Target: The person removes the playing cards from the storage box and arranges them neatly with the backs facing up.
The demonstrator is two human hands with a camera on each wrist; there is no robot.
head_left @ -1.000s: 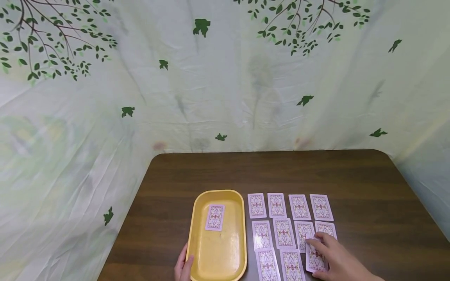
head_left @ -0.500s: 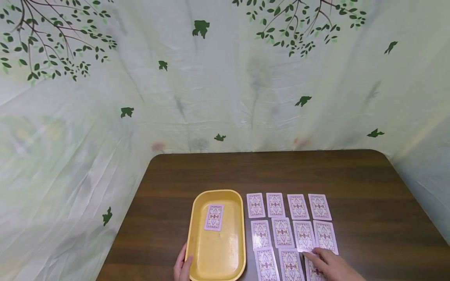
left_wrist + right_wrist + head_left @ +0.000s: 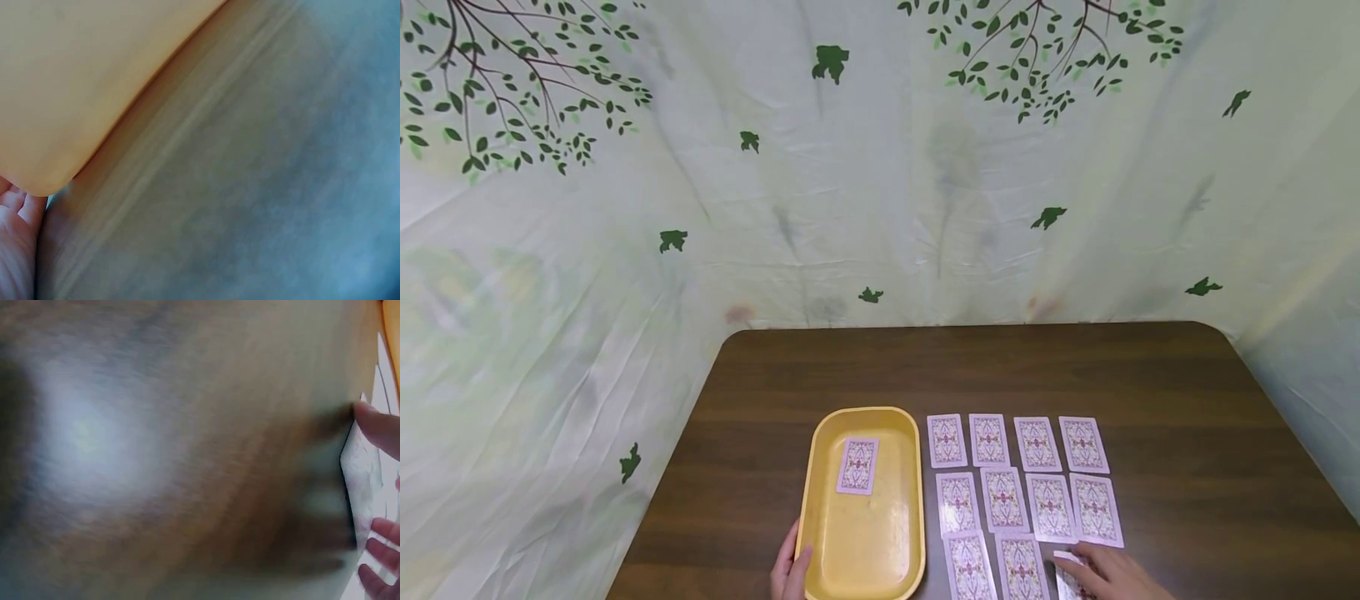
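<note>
My left hand (image 3: 791, 568) grips the near left side of a yellow tray (image 3: 805, 508), its thumb on the rim. The left wrist view shows part of that hand (image 3: 17, 240) against the tray's corner (image 3: 69, 125). One playing card (image 3: 857, 466) lies back up inside the tray. At the lower right, my right hand (image 3: 1116, 573) holds a patterned playing card (image 3: 1065, 569) by its edges, partly covered by the fingers. In the right wrist view the thumb (image 3: 375, 425) is at one end of this card (image 3: 362, 472) and the fingertips (image 3: 375, 581) are near the other.
Several back-up playing cards (image 3: 1037, 443) lie in rows right of the tray, some overlapping at their edges. They rest on a dark brown wooden table (image 3: 970, 362). A pale cloth (image 3: 880, 183) printed with leaves and branches hangs behind it.
My right hand has moved toward the table's near side with its card, uncovering the second-row cards there. That card now looks tilted. The left hand and tray have stayed put.
</note>
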